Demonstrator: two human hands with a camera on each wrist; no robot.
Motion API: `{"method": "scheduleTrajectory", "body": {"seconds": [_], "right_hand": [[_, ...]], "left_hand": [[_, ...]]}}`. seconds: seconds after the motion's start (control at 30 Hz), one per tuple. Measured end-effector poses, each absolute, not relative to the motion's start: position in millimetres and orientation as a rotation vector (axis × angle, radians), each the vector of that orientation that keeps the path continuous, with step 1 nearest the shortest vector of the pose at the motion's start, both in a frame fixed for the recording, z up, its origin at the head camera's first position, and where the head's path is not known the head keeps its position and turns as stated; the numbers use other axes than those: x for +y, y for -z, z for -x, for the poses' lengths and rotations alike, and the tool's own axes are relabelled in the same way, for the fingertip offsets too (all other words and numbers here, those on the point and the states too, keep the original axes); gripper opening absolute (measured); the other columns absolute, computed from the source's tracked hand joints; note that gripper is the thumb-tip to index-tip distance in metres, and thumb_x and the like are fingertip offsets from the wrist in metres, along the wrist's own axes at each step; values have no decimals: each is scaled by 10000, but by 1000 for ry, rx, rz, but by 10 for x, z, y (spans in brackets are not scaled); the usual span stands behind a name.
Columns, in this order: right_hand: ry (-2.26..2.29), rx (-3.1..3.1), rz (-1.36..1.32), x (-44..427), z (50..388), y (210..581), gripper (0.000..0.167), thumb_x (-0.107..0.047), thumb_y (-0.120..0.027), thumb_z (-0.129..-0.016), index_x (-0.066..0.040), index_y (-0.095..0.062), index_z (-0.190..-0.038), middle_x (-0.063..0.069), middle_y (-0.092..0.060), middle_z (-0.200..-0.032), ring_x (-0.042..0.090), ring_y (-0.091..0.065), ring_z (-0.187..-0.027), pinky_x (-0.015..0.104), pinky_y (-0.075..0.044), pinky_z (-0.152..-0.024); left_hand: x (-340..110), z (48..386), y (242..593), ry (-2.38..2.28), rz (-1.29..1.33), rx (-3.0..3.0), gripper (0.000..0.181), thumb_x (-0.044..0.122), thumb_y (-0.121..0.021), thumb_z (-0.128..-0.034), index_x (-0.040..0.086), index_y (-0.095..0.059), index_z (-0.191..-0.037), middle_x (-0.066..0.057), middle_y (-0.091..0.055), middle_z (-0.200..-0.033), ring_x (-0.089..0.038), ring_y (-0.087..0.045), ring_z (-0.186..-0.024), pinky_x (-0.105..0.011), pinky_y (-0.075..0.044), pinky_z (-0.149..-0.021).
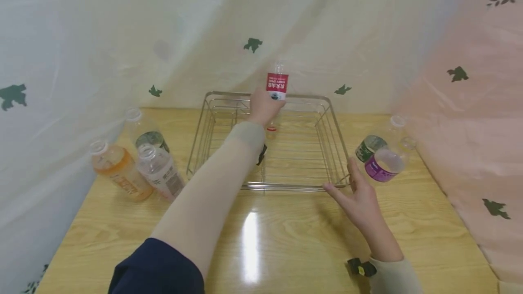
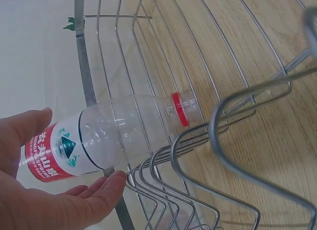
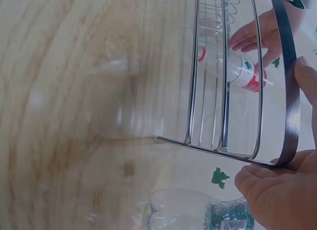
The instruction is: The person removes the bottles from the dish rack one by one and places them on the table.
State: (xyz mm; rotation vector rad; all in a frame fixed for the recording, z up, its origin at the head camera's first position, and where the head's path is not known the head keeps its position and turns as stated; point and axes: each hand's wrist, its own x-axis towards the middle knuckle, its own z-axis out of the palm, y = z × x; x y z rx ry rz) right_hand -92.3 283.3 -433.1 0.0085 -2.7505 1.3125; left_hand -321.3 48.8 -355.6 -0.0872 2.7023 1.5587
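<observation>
A clear plastic bottle [image 1: 277, 83] with a red and white label stands upside down at the back of the wire basket [image 1: 294, 188]. Its red-ringed neck [image 2: 181, 109] points down to the basket's bottom wires. Around the label is my left hand [image 1: 263, 105]; in the left wrist view the thumb lies by the label while the loosely spread fingers [image 2: 99, 195] show a gap from the bottle. My right hand [image 1: 361, 198] holds the basket's near right corner, thumb on the front rim and fingers at the side, as the right wrist view also shows.
Left of the basket stand an orange-tinted bottle [image 1: 122, 173], a clear bottle with a pale label [image 1: 161, 173] and a green-labelled bottle [image 1: 149, 133]. To its right are another green-labelled bottle [image 1: 371, 146] and a purple-labelled bottle [image 1: 384, 164]. A patterned curtain [image 1: 196, 35] hangs behind the wooden table [image 1: 294, 239].
</observation>
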Motion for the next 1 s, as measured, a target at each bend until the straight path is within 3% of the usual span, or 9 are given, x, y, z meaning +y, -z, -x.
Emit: {"method": "scheduleTrajectory", "body": {"seconds": [0.27, 1.0], "right_hand": [[-1303, -2741, -30, 2840, 918, 4330, 1043, -433, -758, -920, -149, -56, -1638, 205, -147, -1644, 456, -250, -1452, 537, -309, -1140], [-1297, -2736, -13, 2825, 928, 4296, 1038, -415, -771, -914, -117, -90, -1638, 189, -146, -1654, 442, -234, -1464, 576, -309, -1138]], "left_hand": [[555, 3307, 3592, -1509, 104, 2768, 449, 199, -821, -867, 2, -566, -1180, -118, -612, -1069, -237, -623, -929, -317, -564, -779], [618, 3481, 3701, -1365, 107, 2808, 432, 232, -829, -872, 37, -602, -1183, -92, -654, -1059, -222, -642, -924, -320, -560, -810]]}}
